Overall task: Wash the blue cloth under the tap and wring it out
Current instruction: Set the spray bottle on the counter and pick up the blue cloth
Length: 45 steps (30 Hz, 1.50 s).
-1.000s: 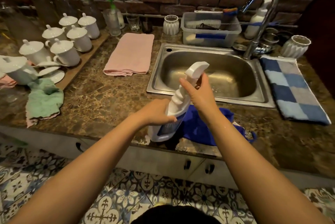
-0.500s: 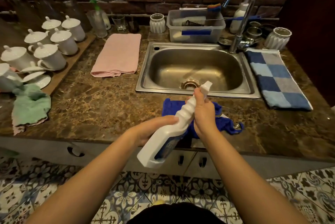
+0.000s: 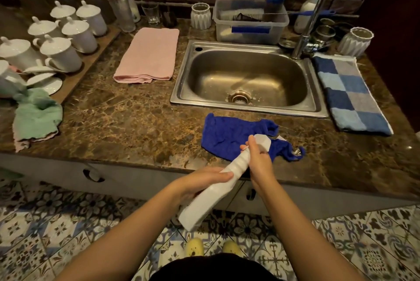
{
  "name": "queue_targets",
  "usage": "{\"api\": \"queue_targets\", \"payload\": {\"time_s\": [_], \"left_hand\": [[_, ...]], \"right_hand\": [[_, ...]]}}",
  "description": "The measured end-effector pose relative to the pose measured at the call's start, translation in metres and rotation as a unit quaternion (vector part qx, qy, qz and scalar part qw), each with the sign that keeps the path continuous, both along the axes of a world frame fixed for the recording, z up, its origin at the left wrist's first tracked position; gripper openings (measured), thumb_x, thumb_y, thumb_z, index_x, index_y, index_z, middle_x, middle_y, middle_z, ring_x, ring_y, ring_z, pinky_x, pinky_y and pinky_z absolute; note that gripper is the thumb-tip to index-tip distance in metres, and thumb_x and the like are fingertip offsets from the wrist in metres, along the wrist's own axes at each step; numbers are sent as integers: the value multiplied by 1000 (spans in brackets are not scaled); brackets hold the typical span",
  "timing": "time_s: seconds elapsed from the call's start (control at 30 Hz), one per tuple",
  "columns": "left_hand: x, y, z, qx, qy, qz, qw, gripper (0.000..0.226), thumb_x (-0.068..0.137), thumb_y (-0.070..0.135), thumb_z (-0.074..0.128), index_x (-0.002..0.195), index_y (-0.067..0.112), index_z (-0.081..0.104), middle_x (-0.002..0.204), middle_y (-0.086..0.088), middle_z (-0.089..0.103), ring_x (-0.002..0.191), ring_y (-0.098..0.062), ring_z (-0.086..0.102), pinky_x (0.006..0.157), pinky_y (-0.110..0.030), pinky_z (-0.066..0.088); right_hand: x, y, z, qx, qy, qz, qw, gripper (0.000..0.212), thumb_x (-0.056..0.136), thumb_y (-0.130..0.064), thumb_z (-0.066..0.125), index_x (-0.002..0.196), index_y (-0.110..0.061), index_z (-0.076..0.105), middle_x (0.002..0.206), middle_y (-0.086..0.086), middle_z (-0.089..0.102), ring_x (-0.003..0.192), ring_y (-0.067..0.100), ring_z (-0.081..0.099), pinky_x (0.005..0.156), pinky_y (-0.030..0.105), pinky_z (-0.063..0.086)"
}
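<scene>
The blue cloth [image 3: 229,135] lies crumpled on the brown marble counter, just in front of the steel sink [image 3: 247,80]. A chrome tap [image 3: 311,7] arches over the sink's right back corner; no water runs. Both hands hold a white detergent bottle [image 3: 211,194] tilted with its cap end over the cloth's near edge. My left hand [image 3: 202,180] grips the bottle's body. Around the neck, just below the cap, curl the fingers of my right hand [image 3: 259,160].
A pink folded towel [image 3: 147,55] lies left of the sink, a blue checked towel [image 3: 350,94] right of it. White lidded cups [image 3: 68,37] stand on a wooden board at far left beside a green cloth [image 3: 36,117]. A plastic tub [image 3: 250,23] with brushes sits behind the sink.
The bottle has come down and towards me, tilting flatter, with both hands still on it. More of the blue cloth and the sink drain now show.
</scene>
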<state>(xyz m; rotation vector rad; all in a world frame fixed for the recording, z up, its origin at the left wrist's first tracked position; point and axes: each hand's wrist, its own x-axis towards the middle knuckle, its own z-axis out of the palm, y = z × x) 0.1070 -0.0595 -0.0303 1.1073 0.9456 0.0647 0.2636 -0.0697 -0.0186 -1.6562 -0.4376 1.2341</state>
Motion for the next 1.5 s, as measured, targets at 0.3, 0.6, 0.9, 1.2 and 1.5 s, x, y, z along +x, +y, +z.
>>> {"api": "queue_targets", "payload": {"time_s": [0.3,0.6,0.9,1.2,1.5], "left_hand": [[-3,-4,-8,24,8,-29,999,51,76,54,59,117,23,62,100,3,67,89,-15,61,82,-31,44],[-5,-3,-10,10,-10,-37,999,22,80,45,60,93,28,65,83,8,64,71,-7,59,66,-23,43],[-14,7,3,-40,-46,-32,998,68,70,48,66,124,8,55,100,-3,64,83,-15,61,71,-22,50],[-36,45,52,159,-44,3,986,42,74,14,76,111,30,65,106,13,72,102,-5,65,84,-19,49],[-67,93,84,276,-19,261,925,42,76,10,72,114,24,61,105,10,68,97,-6,63,86,-24,48]], "right_hand": [[-2,-10,-7,13,-39,13,999,29,91,-46,48,78,-23,61,99,4,67,94,18,60,91,36,46],[-6,-15,-10,12,-42,-9,999,31,91,-44,48,76,-19,59,79,1,66,79,17,61,82,34,48],[2,-7,10,31,-108,73,991,44,89,-47,48,110,-10,62,91,-6,62,78,-4,53,61,14,36],[2,19,65,107,-139,274,946,38,92,-38,48,124,-18,50,113,-9,55,106,8,54,83,17,42],[60,50,6,5,-358,200,912,31,91,-14,53,120,-4,57,120,13,61,114,26,54,93,32,40]]}}
